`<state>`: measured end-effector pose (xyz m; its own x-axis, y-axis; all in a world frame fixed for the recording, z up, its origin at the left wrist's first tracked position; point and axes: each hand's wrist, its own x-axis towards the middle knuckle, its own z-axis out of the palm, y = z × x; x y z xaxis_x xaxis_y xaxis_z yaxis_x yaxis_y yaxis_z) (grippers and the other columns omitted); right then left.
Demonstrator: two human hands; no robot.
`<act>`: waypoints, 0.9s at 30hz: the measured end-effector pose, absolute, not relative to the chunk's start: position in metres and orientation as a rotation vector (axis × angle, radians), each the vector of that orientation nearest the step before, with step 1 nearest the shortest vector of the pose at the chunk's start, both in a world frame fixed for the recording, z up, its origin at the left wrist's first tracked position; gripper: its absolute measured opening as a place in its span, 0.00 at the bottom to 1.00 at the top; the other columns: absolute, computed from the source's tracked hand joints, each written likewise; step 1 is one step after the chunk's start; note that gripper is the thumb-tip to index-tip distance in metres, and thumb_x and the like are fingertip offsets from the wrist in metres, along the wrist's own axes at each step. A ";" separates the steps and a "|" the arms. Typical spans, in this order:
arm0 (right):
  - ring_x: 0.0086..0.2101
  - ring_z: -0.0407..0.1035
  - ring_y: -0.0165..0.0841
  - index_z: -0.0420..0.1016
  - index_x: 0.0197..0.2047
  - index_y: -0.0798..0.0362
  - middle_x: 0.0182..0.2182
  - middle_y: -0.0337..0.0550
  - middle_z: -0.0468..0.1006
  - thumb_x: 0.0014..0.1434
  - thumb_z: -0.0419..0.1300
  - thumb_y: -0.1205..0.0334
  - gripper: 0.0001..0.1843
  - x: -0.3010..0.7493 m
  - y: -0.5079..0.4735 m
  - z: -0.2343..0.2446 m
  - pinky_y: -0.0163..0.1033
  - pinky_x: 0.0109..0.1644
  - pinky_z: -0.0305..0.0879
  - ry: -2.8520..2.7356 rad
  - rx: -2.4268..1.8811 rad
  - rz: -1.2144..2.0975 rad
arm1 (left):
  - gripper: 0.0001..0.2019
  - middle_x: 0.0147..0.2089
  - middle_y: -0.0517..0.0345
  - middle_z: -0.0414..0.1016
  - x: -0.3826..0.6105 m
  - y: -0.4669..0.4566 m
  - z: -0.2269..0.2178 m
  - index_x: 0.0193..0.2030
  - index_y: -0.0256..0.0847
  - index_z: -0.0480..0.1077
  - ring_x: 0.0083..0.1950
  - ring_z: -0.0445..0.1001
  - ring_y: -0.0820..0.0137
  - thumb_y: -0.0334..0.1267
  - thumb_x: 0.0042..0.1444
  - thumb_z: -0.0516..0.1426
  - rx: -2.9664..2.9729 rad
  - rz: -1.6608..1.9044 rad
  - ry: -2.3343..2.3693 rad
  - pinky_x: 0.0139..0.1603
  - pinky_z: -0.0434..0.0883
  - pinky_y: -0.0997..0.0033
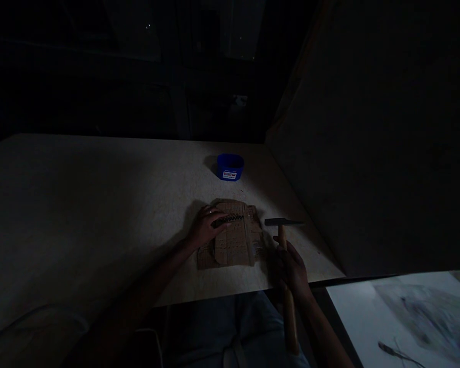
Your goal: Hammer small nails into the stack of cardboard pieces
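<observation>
My right hand point(292, 268) is wrapped round the wooden handle of a hammer point(282, 232), its narrow metal head raised just right of the cardboard. On the table lie layered pieces of brown cardboard point(233, 243), dotted with many small holes. Over their upper part my left hand point(209, 225) is closed, thumb and fingers gripping a dark strip with a zigzag edge point(236, 218). That strip lies against the cardboard; its left end is hidden by the fingers. A ring shows on one finger of this hand.
Behind the cardboard stands a small blue plastic tub point(230, 168) with a label on the pale table point(99, 204). A dark upright panel point(375, 153) borders the table's right side. At lower right, a cable point(393, 350) lies on a white surface. The light is dim.
</observation>
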<state>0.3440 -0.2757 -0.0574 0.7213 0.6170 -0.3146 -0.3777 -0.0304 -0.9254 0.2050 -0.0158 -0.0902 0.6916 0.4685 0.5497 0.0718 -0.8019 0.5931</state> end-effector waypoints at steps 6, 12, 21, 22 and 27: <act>0.11 0.46 0.20 0.71 0.54 0.51 0.17 0.24 0.58 0.54 0.67 0.45 0.29 0.343 -0.275 -0.057 0.26 0.09 0.47 -0.198 -1.413 0.826 | 0.07 0.40 0.55 0.82 0.207 -0.015 -0.093 0.41 0.45 0.81 0.43 0.77 0.65 0.43 0.61 0.62 2.332 1.003 0.387 0.49 0.73 0.59; 0.11 0.45 0.19 0.71 0.52 0.51 0.17 0.23 0.57 0.53 0.67 0.45 0.28 0.347 -0.275 -0.062 0.26 0.10 0.47 -0.188 -1.366 0.832 | 0.07 0.38 0.55 0.82 0.206 -0.016 -0.093 0.39 0.46 0.81 0.42 0.77 0.65 0.43 0.61 0.62 2.314 1.017 0.413 0.48 0.73 0.59; 0.10 0.46 0.20 0.71 0.51 0.51 0.16 0.22 0.57 0.54 0.67 0.46 0.27 0.343 -0.272 -0.054 0.26 0.08 0.47 -0.184 -1.355 0.836 | 0.08 0.41 0.53 0.81 0.204 -0.016 -0.092 0.43 0.44 0.79 0.46 0.76 0.64 0.40 0.58 0.62 2.294 0.980 0.413 0.51 0.73 0.58; 0.10 0.46 0.20 0.71 0.51 0.51 0.16 0.22 0.57 0.54 0.67 0.45 0.26 0.342 -0.272 -0.053 0.26 0.08 0.47 -0.185 -1.351 0.837 | 0.10 0.43 0.53 0.80 0.202 -0.017 -0.090 0.46 0.44 0.78 0.48 0.76 0.63 0.39 0.58 0.61 2.294 0.979 0.416 0.53 0.73 0.58; 0.10 0.45 0.20 0.70 0.50 0.51 0.16 0.22 0.59 0.52 0.68 0.46 0.27 0.342 -0.271 -0.050 0.26 0.08 0.47 -0.190 -1.311 0.845 | 0.21 0.49 0.52 0.78 0.187 -0.019 -0.079 0.55 0.43 0.73 0.53 0.73 0.60 0.33 0.52 0.56 2.297 1.041 0.470 0.56 0.71 0.56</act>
